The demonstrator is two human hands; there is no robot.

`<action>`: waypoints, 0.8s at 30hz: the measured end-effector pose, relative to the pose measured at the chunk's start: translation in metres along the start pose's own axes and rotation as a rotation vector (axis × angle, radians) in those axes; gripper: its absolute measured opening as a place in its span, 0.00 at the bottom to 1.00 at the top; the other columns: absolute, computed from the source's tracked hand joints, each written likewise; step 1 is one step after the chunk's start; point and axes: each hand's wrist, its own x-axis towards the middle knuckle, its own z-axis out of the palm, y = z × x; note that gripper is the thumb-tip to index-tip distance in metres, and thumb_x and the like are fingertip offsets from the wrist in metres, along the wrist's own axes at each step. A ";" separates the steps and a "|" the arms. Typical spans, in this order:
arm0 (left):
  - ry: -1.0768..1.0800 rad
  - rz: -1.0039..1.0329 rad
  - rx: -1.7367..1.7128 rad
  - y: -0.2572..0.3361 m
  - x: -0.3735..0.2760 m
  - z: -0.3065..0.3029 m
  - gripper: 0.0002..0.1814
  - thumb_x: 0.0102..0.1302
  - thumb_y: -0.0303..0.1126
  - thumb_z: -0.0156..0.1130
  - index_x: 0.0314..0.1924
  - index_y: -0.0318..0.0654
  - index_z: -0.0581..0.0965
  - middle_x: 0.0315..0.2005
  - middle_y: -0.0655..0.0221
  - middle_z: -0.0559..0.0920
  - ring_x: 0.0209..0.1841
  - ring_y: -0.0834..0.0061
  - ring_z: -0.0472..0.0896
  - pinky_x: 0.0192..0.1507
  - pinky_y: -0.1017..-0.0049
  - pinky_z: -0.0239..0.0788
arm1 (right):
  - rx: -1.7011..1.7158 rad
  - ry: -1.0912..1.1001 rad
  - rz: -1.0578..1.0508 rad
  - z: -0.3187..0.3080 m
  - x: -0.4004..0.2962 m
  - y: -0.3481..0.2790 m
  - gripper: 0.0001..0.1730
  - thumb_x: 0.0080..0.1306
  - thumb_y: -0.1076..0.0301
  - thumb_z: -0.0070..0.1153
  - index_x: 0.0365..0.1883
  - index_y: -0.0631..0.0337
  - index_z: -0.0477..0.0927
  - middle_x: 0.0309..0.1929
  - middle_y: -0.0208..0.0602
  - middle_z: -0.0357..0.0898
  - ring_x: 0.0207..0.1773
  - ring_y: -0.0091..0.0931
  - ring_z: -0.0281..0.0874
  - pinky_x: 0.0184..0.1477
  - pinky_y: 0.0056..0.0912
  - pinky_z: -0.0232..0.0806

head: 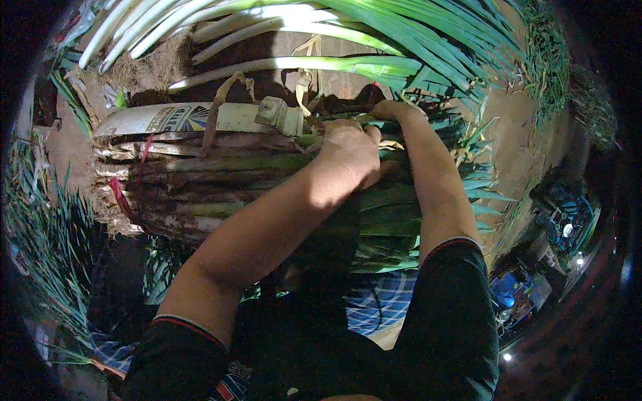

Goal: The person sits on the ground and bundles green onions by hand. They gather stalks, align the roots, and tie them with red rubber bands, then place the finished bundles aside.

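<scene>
A thick bundle of dirty leek-like long green onions (225, 175) lies across before me, roots to the left and green leaves to the right. Red ties (120, 200) go around its root end. My left hand (351, 138) is curled with bent fingers at the far side of the bundle, right of centre. Close beside it, my right hand (393, 111) reaches among the leaves, its fingers mostly hidden. What either hand grips cannot be made out. A dry yellowish strip (391, 145) pokes out near my left hand.
A curved white printed strip (150, 120) with a block-like fitting (272, 111) lies along the bundle's far side. Beyond are cleaner long onions (291, 62) with pale stems. Loose greens (50, 240) stand at left; more greens (544, 65) lie far right. Blue checked cloth (376, 301) is near my body.
</scene>
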 end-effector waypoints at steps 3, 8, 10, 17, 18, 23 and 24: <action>-0.034 -0.017 -0.083 -0.005 0.000 -0.004 0.20 0.57 0.38 0.55 0.47 0.33 0.73 0.38 0.49 0.80 0.41 0.54 0.80 0.41 0.55 0.71 | 0.246 -0.020 0.441 -0.053 -0.030 -0.041 0.25 0.59 0.49 0.52 0.47 0.57 0.80 0.46 0.48 0.79 0.47 0.40 0.78 0.51 0.41 0.69; -0.247 -0.087 -0.183 -0.005 0.008 -0.019 0.42 0.60 0.66 0.47 0.57 0.32 0.69 0.51 0.49 0.75 0.57 0.52 0.71 0.58 0.52 0.59 | 0.395 0.320 0.671 -0.060 -0.027 -0.039 0.35 0.49 0.41 0.62 0.44 0.64 0.80 0.48 0.52 0.78 0.52 0.41 0.75 0.53 0.40 0.67; -0.251 -0.067 -0.173 -0.002 0.007 -0.018 0.42 0.59 0.66 0.48 0.57 0.32 0.70 0.51 0.49 0.75 0.56 0.52 0.71 0.58 0.51 0.59 | 0.435 0.326 0.676 -0.053 -0.024 -0.033 0.34 0.48 0.42 0.63 0.42 0.64 0.81 0.48 0.51 0.78 0.52 0.40 0.75 0.53 0.39 0.67; -0.017 -0.040 -0.191 -0.003 0.004 -0.003 0.34 0.60 0.59 0.54 0.48 0.31 0.73 0.41 0.50 0.79 0.48 0.53 0.77 0.49 0.56 0.68 | 1.495 0.232 0.072 -0.042 -0.032 -0.029 0.13 0.46 0.67 0.58 0.32 0.57 0.79 0.29 0.31 0.75 0.32 0.28 0.69 0.38 0.32 0.63; -0.005 -0.050 -0.194 -0.006 0.004 -0.003 0.34 0.61 0.59 0.53 0.48 0.30 0.73 0.41 0.49 0.79 0.48 0.53 0.77 0.49 0.56 0.68 | 1.595 0.133 0.112 -0.059 -0.042 -0.042 0.13 0.46 0.68 0.57 0.33 0.57 0.78 0.28 0.29 0.74 0.32 0.27 0.68 0.38 0.31 0.62; -0.050 -0.013 -0.204 -0.007 0.003 -0.009 0.36 0.62 0.62 0.49 0.48 0.30 0.73 0.42 0.49 0.79 0.47 0.54 0.78 0.49 0.57 0.68 | 1.738 -0.026 0.153 -0.092 -0.076 -0.063 0.14 0.48 0.67 0.56 0.36 0.58 0.78 0.31 0.27 0.75 0.35 0.24 0.68 0.43 0.27 0.59; -0.023 -0.015 -0.188 -0.006 0.002 -0.007 0.37 0.62 0.63 0.48 0.48 0.30 0.73 0.42 0.49 0.79 0.47 0.54 0.78 0.49 0.57 0.68 | 1.699 0.041 0.111 -0.101 -0.086 -0.071 0.13 0.51 0.66 0.56 0.36 0.58 0.78 0.31 0.26 0.75 0.35 0.23 0.69 0.42 0.27 0.59</action>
